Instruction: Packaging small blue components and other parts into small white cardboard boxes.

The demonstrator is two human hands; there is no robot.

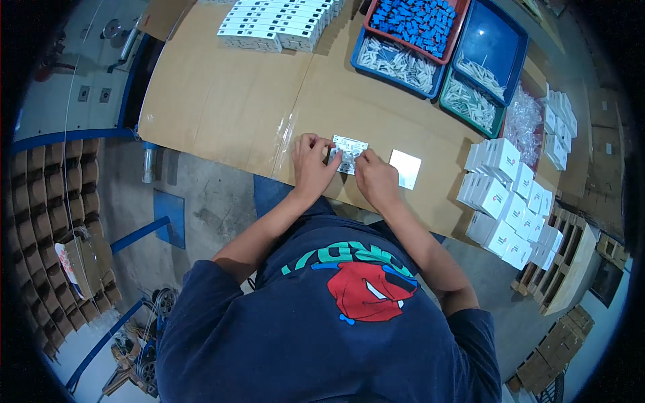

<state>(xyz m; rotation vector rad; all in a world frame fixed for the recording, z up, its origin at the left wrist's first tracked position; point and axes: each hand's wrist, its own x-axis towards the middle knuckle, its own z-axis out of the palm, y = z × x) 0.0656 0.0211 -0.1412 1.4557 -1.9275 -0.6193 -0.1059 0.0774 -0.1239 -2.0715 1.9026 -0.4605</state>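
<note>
A small white and silver square fitting with fine detail on its upper face lies near the table's front edge, between my two hands. My left hand is closed at its left side, with the thumb pressing over the face and the fingers curled behind. From the other side, my right hand pinches its right edge with bent fingers; the fingertips partly cover the fitting. Just right of my right hand, a plain white square plate rests flat on the table, apart from the hand.
The cardboard-covered table carries stacked white pieces at the back left. Trays hold blue parts and slim white parts at the back right. Stacked white boxes stand at the right edge, beside clear plastic bags.
</note>
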